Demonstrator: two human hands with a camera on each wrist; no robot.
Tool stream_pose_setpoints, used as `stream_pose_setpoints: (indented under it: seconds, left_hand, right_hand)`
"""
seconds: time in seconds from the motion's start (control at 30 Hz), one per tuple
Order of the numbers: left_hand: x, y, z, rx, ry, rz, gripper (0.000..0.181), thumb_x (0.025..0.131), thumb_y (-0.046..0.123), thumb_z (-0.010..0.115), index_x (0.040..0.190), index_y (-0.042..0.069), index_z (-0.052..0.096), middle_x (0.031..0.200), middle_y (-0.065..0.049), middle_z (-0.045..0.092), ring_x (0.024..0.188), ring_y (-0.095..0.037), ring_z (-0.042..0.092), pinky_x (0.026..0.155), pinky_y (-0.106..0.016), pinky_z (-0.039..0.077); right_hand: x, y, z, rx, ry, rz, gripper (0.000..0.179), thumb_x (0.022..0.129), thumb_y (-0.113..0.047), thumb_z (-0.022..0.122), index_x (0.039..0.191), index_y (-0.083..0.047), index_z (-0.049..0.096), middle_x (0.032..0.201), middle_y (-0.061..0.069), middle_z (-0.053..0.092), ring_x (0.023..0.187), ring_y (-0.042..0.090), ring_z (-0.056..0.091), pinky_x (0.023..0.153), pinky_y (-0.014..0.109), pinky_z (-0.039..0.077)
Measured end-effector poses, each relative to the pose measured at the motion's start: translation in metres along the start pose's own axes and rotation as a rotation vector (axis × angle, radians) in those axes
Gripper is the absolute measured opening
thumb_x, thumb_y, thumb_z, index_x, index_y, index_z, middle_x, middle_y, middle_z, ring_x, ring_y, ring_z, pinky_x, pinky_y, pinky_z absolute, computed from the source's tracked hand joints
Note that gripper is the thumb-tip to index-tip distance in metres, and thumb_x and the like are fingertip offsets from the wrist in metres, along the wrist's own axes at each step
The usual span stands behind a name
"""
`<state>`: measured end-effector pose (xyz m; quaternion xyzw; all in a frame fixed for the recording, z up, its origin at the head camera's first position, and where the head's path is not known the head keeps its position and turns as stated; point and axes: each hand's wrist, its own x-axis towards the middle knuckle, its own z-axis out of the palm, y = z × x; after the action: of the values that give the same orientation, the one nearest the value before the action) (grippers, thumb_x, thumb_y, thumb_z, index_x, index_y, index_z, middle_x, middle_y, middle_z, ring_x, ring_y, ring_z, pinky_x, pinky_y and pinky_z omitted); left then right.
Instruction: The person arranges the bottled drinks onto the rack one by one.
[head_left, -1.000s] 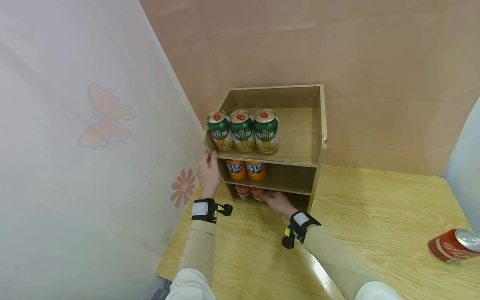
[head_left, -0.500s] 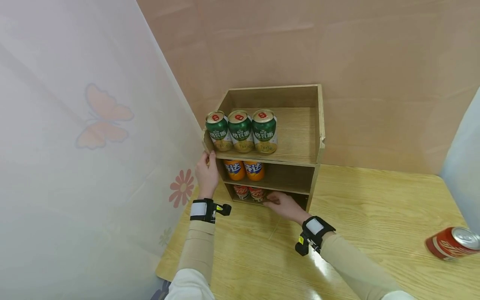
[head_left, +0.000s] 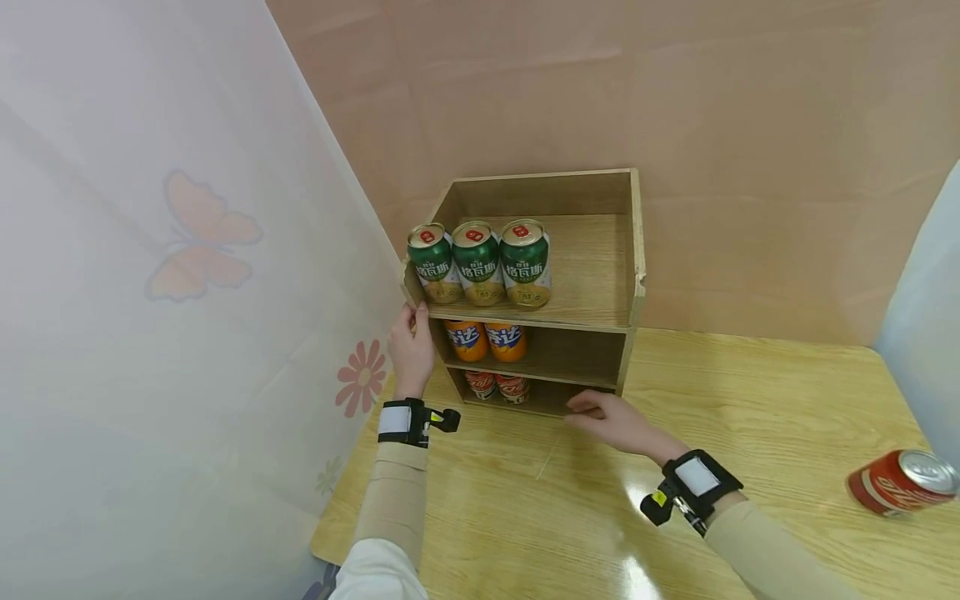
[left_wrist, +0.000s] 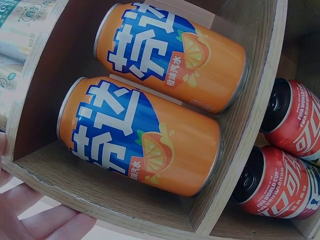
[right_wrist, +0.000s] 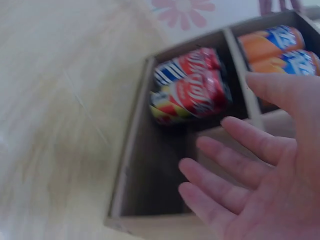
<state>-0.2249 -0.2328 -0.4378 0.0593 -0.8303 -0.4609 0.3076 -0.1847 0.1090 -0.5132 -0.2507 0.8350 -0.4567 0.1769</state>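
A three-level wooden shelf [head_left: 592, 267] stands at the back of the table. My left hand [head_left: 412, 354] grips its left side panel near the top level, thumb at the front edge and fingers along the outside. Two red cola cans [head_left: 513, 389] stand side by side at the left of the bottom level. My right hand [head_left: 611, 423], holding nothing, hovers by the lower right front of the shelf; its fingers [right_wrist: 240, 162] are spread and apart from the cans. Two orange soda cans [left_wrist: 145, 135] occupy the middle level's left side. Three green drink cans [head_left: 480, 262] line the top.
Another red cola can [head_left: 900, 482] is at the right end of the wooden table [head_left: 750, 417]. A pale wall covering [head_left: 247, 400] with printed flowers and a butterfly runs along the left, and a pinkish backdrop [head_left: 750, 167] hangs behind the shelf.
My right hand has drawn away from the right-hand cola can on the bottom level, moving right and out of the shelf. The left hand keeps its hold on the side panel.
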Motion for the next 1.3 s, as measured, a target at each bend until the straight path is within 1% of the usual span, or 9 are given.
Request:
stream_pose_setpoints:
  seconds: [0.27, 0.4, 0.53, 0.67, 0.8, 0.9, 1.07, 1.2, 1.3]
  left_hand:
    - [0.000, 0.000, -0.001, 0.003, 0.010, -0.004, 0.036, 0.109, 0.034, 0.046, 0.112, 0.005, 0.068, 0.125, -0.015, 0.069, 0.122, -0.032, 0.061, 0.098, -0.052, 0.047]
    - [-0.001, 0.000, -0.002, 0.005, 0.010, -0.006, 0.038, 0.109, 0.034, 0.046, 0.117, 0.005, 0.069, 0.125, -0.015, 0.069, 0.122, -0.033, 0.061, 0.099, -0.052, 0.047]
    - [-0.001, 0.000, -0.002, 0.007, 0.004, -0.008, 0.038, 0.109, 0.035, 0.046, 0.118, 0.006, 0.069, 0.125, -0.015, 0.069, 0.122, -0.032, 0.061, 0.099, -0.052, 0.047]
    - [-0.001, 0.000, -0.002, 0.003, -0.006, -0.008, 0.039, 0.109, 0.036, 0.046, 0.119, 0.006, 0.069, 0.126, -0.014, 0.069, 0.123, -0.031, 0.060, 0.099, -0.052, 0.047]
    - [-0.002, -0.002, -0.002, -0.001, -0.010, -0.008, 0.041, 0.109, 0.037, 0.045, 0.122, 0.007, 0.069, 0.127, -0.015, 0.068, 0.123, -0.031, 0.060, 0.100, -0.052, 0.047]
    - [-0.002, -0.003, -0.002, -0.003, -0.009, -0.004, 0.041, 0.109, 0.037, 0.045, 0.122, 0.007, 0.069, 0.127, -0.015, 0.068, 0.123, -0.032, 0.060, 0.100, -0.052, 0.047]
    - [-0.002, -0.003, -0.001, -0.002, -0.002, 0.000, 0.040, 0.109, 0.036, 0.046, 0.121, 0.006, 0.069, 0.127, -0.015, 0.068, 0.123, -0.032, 0.060, 0.100, -0.053, 0.047]
    - [-0.002, -0.003, -0.001, 0.003, 0.000, -0.002, 0.040, 0.109, 0.036, 0.046, 0.121, 0.006, 0.070, 0.126, -0.015, 0.068, 0.123, -0.032, 0.061, 0.100, -0.052, 0.047]
    - [-0.002, -0.003, -0.001, 0.002, -0.001, -0.005, 0.040, 0.109, 0.037, 0.046, 0.122, 0.006, 0.069, 0.126, -0.015, 0.068, 0.123, -0.031, 0.060, 0.100, -0.052, 0.047]
  right_hand:
    - [-0.032, -0.010, -0.035, -0.021, 0.012, -0.004, 0.046, 0.104, -0.032, 0.061, 0.135, 0.002, 0.058, 0.128, 0.016, 0.063, 0.114, 0.035, 0.062, 0.091, 0.047, 0.052]
    - [-0.049, -0.018, -0.050, -0.048, 0.007, -0.020, 0.044, 0.104, -0.030, 0.060, 0.135, 0.002, 0.058, 0.131, 0.019, 0.061, 0.115, 0.037, 0.062, 0.092, 0.048, 0.051]
    - [-0.066, -0.028, -0.065, -0.101, 0.031, -0.034, 0.042, 0.105, -0.029, 0.059, 0.135, 0.000, 0.059, 0.134, 0.020, 0.059, 0.116, 0.039, 0.061, 0.094, 0.053, 0.049]
    - [-0.083, -0.035, -0.081, -0.153, 0.058, -0.009, 0.044, 0.105, -0.031, 0.058, 0.137, -0.002, 0.058, 0.136, 0.019, 0.059, 0.119, 0.043, 0.059, 0.095, 0.060, 0.047]
    - [-0.098, -0.034, -0.098, -0.216, 0.094, 0.013, 0.044, 0.105, -0.030, 0.058, 0.138, 0.000, 0.057, 0.137, 0.022, 0.058, 0.118, 0.045, 0.058, 0.093, 0.064, 0.047]
    - [-0.108, -0.028, -0.110, -0.244, 0.118, 0.030, 0.046, 0.105, -0.027, 0.058, 0.139, 0.004, 0.054, 0.138, 0.026, 0.056, 0.118, 0.048, 0.057, 0.091, 0.065, 0.047]
    - [-0.123, -0.012, -0.135, -0.284, 0.140, 0.091, 0.051, 0.106, -0.025, 0.056, 0.142, 0.010, 0.047, 0.139, 0.035, 0.050, 0.117, 0.056, 0.053, 0.087, 0.067, 0.047]
    - [-0.136, -0.005, -0.154, -0.319, 0.173, 0.179, 0.058, 0.107, -0.030, 0.054, 0.144, 0.013, 0.042, 0.141, 0.039, 0.044, 0.118, 0.062, 0.047, 0.084, 0.070, 0.046]
    - [-0.146, -0.001, -0.165, -0.323, 0.214, 0.241, 0.062, 0.108, -0.034, 0.052, 0.146, 0.013, 0.038, 0.142, 0.041, 0.040, 0.120, 0.064, 0.042, 0.084, 0.073, 0.042]
